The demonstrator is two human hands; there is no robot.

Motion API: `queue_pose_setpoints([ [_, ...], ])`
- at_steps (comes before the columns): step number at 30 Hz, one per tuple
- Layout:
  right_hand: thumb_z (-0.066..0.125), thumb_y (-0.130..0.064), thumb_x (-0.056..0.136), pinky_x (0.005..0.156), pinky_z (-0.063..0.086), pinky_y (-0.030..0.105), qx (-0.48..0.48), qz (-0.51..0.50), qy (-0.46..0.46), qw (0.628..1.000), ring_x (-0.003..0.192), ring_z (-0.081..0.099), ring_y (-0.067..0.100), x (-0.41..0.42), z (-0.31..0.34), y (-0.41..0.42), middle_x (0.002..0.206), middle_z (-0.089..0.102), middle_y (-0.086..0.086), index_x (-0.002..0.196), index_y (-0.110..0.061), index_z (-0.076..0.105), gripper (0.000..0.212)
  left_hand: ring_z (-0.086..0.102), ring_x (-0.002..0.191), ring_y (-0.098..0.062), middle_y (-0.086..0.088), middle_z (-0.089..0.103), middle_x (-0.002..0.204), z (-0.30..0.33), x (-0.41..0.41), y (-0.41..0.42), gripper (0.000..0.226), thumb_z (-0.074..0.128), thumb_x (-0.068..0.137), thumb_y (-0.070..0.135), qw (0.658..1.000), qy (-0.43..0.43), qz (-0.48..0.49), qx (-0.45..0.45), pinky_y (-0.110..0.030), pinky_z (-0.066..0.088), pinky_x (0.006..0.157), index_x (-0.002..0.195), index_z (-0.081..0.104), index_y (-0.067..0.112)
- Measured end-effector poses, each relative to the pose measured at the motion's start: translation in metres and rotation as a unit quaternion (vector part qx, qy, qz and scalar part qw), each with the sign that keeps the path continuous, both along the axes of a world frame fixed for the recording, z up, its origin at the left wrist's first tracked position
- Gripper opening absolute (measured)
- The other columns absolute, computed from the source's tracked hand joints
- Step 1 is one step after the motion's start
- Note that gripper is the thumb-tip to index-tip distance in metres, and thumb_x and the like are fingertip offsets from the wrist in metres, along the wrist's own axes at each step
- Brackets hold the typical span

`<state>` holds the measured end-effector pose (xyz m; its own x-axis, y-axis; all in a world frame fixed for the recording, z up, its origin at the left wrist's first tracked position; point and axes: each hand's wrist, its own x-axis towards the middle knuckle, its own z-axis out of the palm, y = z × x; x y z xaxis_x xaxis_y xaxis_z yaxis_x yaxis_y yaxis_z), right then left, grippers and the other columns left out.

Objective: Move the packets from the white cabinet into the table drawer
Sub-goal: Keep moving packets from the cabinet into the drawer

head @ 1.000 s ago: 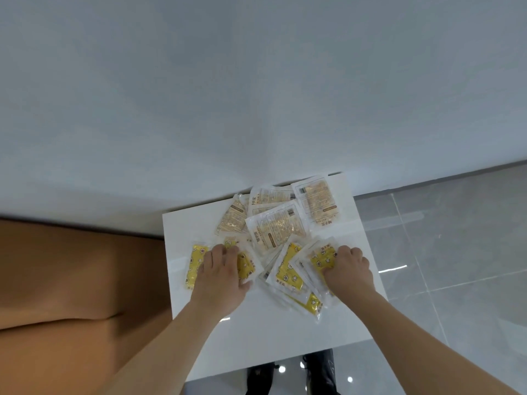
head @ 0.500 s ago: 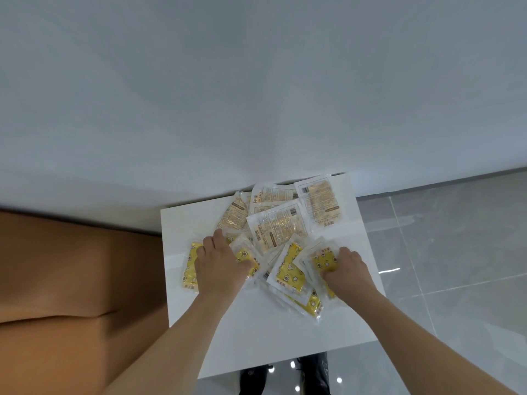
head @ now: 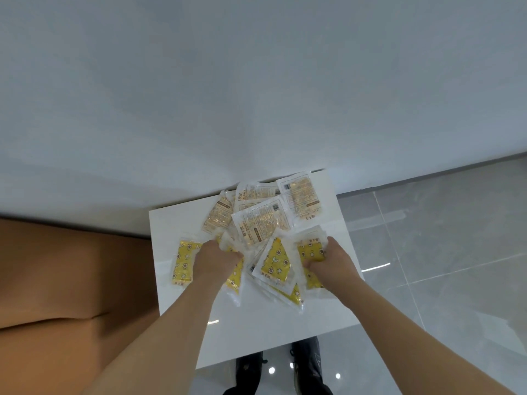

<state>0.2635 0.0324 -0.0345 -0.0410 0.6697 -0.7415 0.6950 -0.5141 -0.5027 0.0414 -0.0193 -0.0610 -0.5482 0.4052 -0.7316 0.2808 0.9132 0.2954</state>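
Both hands now curl tighter: left hand (head: 214, 259) and right hand (head: 330, 259) pinching packets (head: 261, 225) beneath them.

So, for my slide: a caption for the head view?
Both hands, left and right, gather yellow packets scattered on the white cabinet.

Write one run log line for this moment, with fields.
stage: gathering packets | left hand: grips yellow packets | right hand: grips yellow packet | surface: white cabinet top | drawer: not in view
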Motion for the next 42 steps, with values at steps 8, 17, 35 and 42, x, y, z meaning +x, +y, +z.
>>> queue_pose_setpoints([
  [8, 0.069, -0.007, 0.081, 0.082, 0.057, 0.047, -0.040, -0.180, 0.146, 0.972, 0.093, 0.069, 0.025, 0.013, 0.142, -0.012, 0.103, 0.070, 0.005, 0.115, -0.018, 0.056, 0.038, 0.067, 0.095, -0.031, -0.009, 0.070, 0.100, 0.146, -0.001, -0.009, 0.016, 0.069, 0.087, 0.012, 0.964, -0.154, 0.157, 0.152, -0.049, 0.054, 0.089, 0.101, 0.064, 0.015],
  [17, 0.070, -0.005, 0.085, 0.074, 0.058, 0.043, -0.081, -0.334, 0.320, 0.883, 0.087, 0.072, 0.031, 0.067, 0.306, -0.063, 0.098, 0.074, 0.013, 0.110, -0.009, 0.064, 0.025, 0.071, 0.095, -0.023, -0.007, 0.075, 0.102, 0.326, 0.047, -0.018, 0.022, 0.069, 0.088, 0.015, 0.847, -0.404, 0.256, 0.233, -0.040, 0.058, 0.078, 0.110, 0.067, 0.013],
  [35, 0.059, -0.009, 0.092, 0.071, 0.057, 0.042, -0.038, -0.508, 0.348, 0.787, 0.092, 0.071, 0.030, 0.313, 0.317, -0.137, 0.106, 0.073, 0.011, 0.119, -0.010, 0.061, 0.028, 0.071, 0.085, -0.023, -0.007, 0.072, 0.106, 0.365, 0.318, 0.020, 0.024, 0.071, 0.087, 0.010, 0.933, -0.270, -0.093, 0.220, -0.039, 0.059, 0.067, 0.107, 0.062, 0.019],
  [42, 0.053, -0.013, 0.085, 0.067, 0.056, 0.037, 0.022, -0.629, 0.330, 0.704, 0.083, 0.071, 0.030, 0.402, 0.302, -0.187, 0.100, 0.071, 0.008, 0.116, -0.012, 0.060, 0.032, 0.066, 0.083, -0.013, 0.004, 0.067, 0.097, 0.354, 0.454, 0.025, 0.027, 0.069, 0.087, 0.009, 0.890, -0.256, -0.308, 0.215, -0.033, 0.055, 0.077, 0.107, 0.060, 0.023],
])
